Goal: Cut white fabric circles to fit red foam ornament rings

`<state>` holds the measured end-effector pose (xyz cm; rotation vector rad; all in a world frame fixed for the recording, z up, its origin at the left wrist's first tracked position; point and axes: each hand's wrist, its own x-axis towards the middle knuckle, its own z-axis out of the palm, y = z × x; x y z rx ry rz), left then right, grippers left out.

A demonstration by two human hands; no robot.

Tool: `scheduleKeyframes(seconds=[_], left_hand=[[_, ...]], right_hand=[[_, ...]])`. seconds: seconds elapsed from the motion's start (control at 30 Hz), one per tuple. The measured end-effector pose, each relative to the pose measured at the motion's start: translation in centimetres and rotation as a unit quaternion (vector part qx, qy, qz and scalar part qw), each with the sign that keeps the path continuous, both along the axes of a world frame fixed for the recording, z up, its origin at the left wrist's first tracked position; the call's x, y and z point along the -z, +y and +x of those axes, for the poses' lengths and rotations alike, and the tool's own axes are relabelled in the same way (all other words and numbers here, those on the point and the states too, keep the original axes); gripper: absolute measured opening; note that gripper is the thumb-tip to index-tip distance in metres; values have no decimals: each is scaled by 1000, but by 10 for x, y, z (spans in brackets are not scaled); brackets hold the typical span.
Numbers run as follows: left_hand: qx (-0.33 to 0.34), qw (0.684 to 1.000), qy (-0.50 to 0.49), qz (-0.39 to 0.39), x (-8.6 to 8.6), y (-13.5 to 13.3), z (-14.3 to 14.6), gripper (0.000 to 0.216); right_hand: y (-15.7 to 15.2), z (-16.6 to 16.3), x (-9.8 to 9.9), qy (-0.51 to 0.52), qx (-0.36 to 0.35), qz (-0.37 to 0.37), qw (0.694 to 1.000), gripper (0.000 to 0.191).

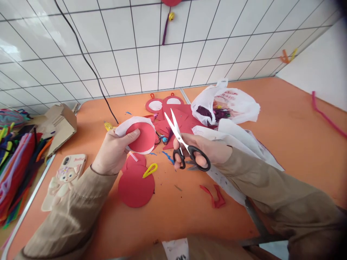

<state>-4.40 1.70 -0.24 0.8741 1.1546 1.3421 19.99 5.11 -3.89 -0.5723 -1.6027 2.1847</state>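
Observation:
My left hand [112,151] pinches a red paper disc [143,137] together with a white sheet [127,124] behind it, whose edge sticks out around the red. My right hand [207,146] has thumb and finger through the black handles of a pair of scissors [179,137]. The blades are slightly apart and point up and away, clear of the disc. Below my left hand lie red discs [136,187] on the orange table, with a yellow loop [150,170] on top. Red paper scraps [184,122] are heaped behind the scissors.
A white plastic bag [244,104] with purple strands stands at the back right, white cloth-like material [238,133] before it. At left are a phone [74,162], a torn cardboard box [63,124] and colourful pipe cleaners [18,169]. A black cable [92,68] hangs down the tiled wall.

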Motion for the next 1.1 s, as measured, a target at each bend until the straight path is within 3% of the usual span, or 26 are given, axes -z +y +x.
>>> scheduleKeyframes(seconds=[0.13, 0.37, 0.67, 1.1], left_hand=[[11, 1000, 10, 4, -3, -4, 3, 28], [16, 1000, 23, -5, 2, -11, 13, 26], [6, 999, -24, -27, 8, -14, 21, 31], [13, 998, -49, -37, 9, -17, 24, 24]], right_hand=[[-8, -4, -7, -18, -4, 52, 998, 66], [-21, -14, 4, 21, 37, 160, 986, 56], [-28, -22, 8, 39, 119, 92, 988, 55], [-28, -22, 7, 11, 128, 96, 987, 58]])
